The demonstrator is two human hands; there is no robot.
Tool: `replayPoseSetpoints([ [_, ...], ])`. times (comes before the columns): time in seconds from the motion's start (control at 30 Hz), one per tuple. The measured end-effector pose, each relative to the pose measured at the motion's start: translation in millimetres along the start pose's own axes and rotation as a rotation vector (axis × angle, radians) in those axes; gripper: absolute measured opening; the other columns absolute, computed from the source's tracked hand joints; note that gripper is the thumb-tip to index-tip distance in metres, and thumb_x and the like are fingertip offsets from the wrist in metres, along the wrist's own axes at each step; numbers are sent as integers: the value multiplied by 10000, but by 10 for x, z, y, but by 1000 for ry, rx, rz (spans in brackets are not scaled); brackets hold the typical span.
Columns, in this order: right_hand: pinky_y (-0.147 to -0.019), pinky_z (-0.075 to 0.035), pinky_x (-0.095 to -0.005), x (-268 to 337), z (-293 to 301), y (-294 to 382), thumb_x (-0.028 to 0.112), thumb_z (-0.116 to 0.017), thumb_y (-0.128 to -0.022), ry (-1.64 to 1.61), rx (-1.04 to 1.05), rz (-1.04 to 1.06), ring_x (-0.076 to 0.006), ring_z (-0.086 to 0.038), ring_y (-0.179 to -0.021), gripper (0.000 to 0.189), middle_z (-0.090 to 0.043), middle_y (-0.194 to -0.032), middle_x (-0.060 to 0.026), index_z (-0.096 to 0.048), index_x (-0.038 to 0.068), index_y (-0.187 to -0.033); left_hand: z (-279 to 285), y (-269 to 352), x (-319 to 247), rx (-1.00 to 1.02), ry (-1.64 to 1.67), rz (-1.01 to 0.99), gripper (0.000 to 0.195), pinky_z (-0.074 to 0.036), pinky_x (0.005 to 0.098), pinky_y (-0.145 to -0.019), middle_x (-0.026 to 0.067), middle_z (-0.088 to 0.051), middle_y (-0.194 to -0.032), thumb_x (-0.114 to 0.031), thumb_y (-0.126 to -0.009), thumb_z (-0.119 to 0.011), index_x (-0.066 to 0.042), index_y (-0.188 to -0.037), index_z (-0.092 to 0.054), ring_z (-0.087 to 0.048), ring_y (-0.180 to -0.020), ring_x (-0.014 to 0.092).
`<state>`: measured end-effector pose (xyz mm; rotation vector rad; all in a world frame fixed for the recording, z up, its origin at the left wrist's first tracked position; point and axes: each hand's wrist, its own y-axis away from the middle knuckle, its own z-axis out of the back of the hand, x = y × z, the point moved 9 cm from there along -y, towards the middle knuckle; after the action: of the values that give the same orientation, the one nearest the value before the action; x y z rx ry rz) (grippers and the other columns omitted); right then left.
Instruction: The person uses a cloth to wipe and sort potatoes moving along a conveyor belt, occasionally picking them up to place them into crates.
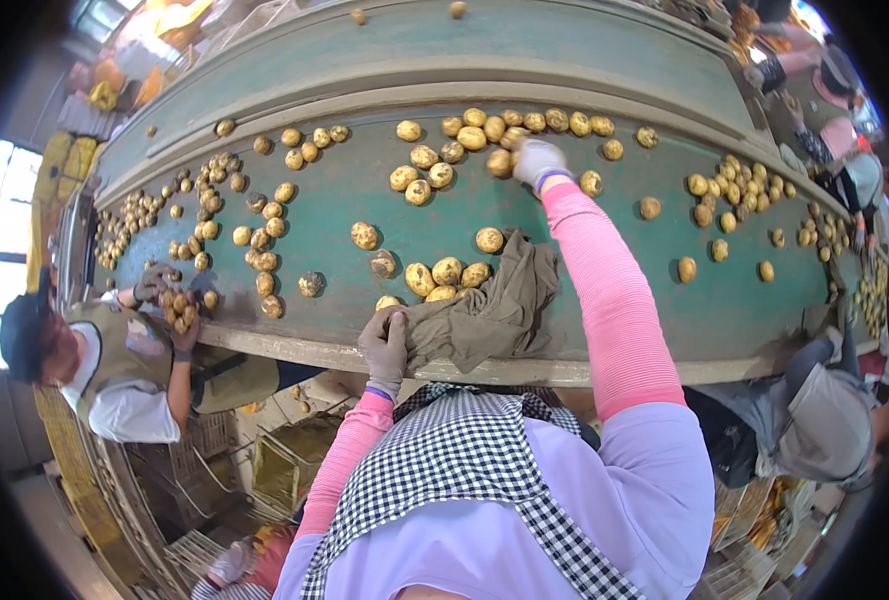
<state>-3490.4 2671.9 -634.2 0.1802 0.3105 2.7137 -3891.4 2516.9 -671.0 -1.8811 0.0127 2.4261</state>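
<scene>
My left hand (384, 346), in a grey glove, grips the edge of a crumpled brown cloth (482, 319) at the near rim of the green conveyor belt (339, 187). Against the cloth's far side lie several potatoes (446, 271). Stretched over the belt, my gloved right hand (540, 161) is at a blurred potato (499, 163) and another beside it; whether the fingers close on one is unclear. Just past that hand, a row of potatoes (534, 122) runs along the belt's far side. One spotted potato (591, 183) lies right of my wrist.
A co-worker (125, 352) at the left holds a cluster of potatoes (179, 310) over the belt. Another person (827, 420) stands close on my right. The near edge (519, 370) is a raised rim. Crates (287, 469) stand below, and a second belt (489, 49) runs beyond.
</scene>
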Motion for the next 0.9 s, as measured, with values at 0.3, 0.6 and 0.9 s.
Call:
replayPoseSetpoints([
  [0.3, -881, -496, -266, 552, 166, 1801, -27, -757, -745, -1682, -10, 183, -100, -600, -974, 480, -640, -1059, -9, -582, 52, -1185, 362, -346, 371, 175, -30, -24, 230, -486, 293, -713, 94, -665, -812, -200, -927, -591, 18, -959, -657, -603, -754, 154],
  [0.6, -946, -468, -292, -107, 545, 3878, -18, -790, -714, -1712, -788, 51, -130, -565, -1083, 550, -596, -1163, -42, -554, 45, -1207, -949, -201, -1145, 929, -109, -607, 451, -505, 361, -791, 180, -680, -1011, -247, -845, -671, 1, -1211, -582, -663, -920, 280],
  [0.9, -882, -532, -436, 719, 1191, 6733, -90, -756, -643, -145, -1641, -487, -311, -595, -1063, 731, -591, -1177, -119, -481, 106, -1292, -1891, 119, -1490, 1457, -785, -902, 822, -480, 420, -891, 252, -631, -1136, -495, -755, -707, 39, -1337, -478, -608, -1067, 368],
])
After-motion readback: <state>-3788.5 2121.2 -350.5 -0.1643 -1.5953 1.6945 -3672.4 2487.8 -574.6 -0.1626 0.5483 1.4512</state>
